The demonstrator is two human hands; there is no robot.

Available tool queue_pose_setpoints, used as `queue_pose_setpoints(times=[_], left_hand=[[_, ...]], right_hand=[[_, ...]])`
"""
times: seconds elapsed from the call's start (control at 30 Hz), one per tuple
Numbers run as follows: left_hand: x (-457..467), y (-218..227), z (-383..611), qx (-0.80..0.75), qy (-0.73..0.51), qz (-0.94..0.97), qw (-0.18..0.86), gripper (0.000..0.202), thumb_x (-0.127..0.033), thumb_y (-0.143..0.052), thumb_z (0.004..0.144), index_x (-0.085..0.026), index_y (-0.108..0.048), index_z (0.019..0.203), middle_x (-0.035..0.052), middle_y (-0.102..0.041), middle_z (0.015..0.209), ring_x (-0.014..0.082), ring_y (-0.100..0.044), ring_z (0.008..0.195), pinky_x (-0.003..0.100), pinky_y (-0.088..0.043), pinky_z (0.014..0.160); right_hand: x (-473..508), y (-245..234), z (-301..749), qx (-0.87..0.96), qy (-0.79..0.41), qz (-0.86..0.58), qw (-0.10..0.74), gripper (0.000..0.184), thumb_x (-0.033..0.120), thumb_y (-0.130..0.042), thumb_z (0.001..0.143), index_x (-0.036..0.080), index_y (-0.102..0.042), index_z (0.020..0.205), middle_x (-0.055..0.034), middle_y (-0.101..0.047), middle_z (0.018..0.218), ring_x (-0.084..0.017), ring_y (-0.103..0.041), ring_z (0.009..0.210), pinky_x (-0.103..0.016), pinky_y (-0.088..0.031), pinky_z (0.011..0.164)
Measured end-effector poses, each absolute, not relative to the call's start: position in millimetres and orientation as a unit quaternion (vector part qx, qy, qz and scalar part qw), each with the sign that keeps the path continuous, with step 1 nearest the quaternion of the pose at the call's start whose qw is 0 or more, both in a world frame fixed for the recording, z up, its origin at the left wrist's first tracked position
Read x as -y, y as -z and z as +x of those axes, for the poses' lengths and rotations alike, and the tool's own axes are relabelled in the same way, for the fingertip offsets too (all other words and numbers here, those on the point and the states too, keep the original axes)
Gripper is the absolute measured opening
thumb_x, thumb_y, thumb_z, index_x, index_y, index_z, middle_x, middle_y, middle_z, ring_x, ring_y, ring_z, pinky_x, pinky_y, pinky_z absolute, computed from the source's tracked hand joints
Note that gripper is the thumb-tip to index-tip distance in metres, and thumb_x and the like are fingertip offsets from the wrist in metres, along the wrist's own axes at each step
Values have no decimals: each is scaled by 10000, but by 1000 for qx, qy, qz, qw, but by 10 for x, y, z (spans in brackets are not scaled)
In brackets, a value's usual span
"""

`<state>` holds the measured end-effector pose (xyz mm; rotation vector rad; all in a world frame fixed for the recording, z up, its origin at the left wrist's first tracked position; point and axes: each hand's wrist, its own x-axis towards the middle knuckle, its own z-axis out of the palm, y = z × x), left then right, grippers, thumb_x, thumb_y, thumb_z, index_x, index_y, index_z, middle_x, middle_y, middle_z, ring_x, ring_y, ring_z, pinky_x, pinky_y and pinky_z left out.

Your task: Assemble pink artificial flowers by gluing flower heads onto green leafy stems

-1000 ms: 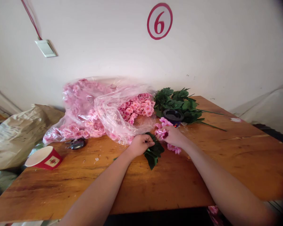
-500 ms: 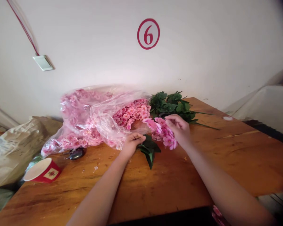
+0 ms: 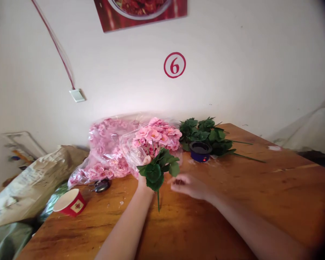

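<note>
My left hand (image 3: 143, 183) grips the thin stem of an artificial flower bunch, held upright. Its pink blossoms (image 3: 155, 136) rise above a collar of green fabric leaves (image 3: 157, 169), and the bare green stem (image 3: 158, 200) sticks out below my fist. My right hand (image 3: 185, 186) is blurred, hovering low over the wooden table (image 3: 233, 187) just right of the bunch. It holds nothing. Behind the bunch, a clear plastic bag (image 3: 105, 151) is stuffed with loose pink blossoms.
A pile of green leaf sprays (image 3: 206, 135) and a small navy bowl (image 3: 199, 151) sit at the table's back. Dark-handled scissors (image 3: 102, 186) and a red paper cup (image 3: 69, 203) lie at the left. A woven sack (image 3: 35, 184) slumps beyond the left edge.
The pink blossoms and green leaves, separate before, now form one bunch raised upright in my left hand. My right hand has let go of the blossoms and dropped lower.
</note>
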<state>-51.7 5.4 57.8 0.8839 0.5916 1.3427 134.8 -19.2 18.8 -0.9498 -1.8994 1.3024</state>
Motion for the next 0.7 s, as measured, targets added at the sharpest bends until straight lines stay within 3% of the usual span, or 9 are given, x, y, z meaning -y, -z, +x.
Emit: queue_pose_setpoints(times=[0.13, 0.27, 0.33, 0.53, 0.7], left_hand=[[-68, -552, -482, -205, -625, 320, 682, 371, -417, -568, 798, -141, -674, 1022, 124, -692, 1036, 246, -647, 961, 329, -535, 753], [-80, -479, -443, -203, -634, 270, 696, 241, -310, -584, 803, -170, -676, 975, 71, -706, 932, 186, -661, 853, 289, -534, 728], [-89, -446, -447, -191, -632, 270, 701, 203, -290, -596, 800, -182, -678, 951, 56, -708, 908, 180, -660, 849, 285, -531, 733], [-115, -461, -443, -145, -658, 291, 679, 250, -322, -576, 838, -240, -672, 1054, 53, -694, 1089, 211, -596, 1100, 329, -494, 909], [-116, -452, -402, -155, -651, 277, 690, 238, -314, -559, 825, -218, -670, 1013, 65, -686, 1046, 204, -627, 969, 317, -515, 792]], right_hand=[[360, -27, 1040, 762, -478, -335, 281, 331, 461, -617, 823, 194, -678, 1007, -12, -642, 815, -150, -551, 719, -253, -407, 637], [384, -17, 965, 767, -461, -346, 282, 270, 409, -607, 833, 184, -681, 962, -7, -643, 777, -143, -534, 671, -242, -376, 594], [371, -48, 990, 764, -454, -360, 285, 232, 370, -566, 858, 169, -683, 853, -14, -653, 750, -144, -542, 655, -242, -371, 584], [257, -49, 1146, 781, -346, -417, 310, 239, 274, -519, 861, 179, -618, 665, -3, -614, 647, -145, -536, 620, -252, -346, 578], [200, -174, 1272, 776, -280, -426, 371, 243, 256, -488, 873, 197, -572, 653, 4, -602, 663, -153, -556, 671, -263, -368, 643]])
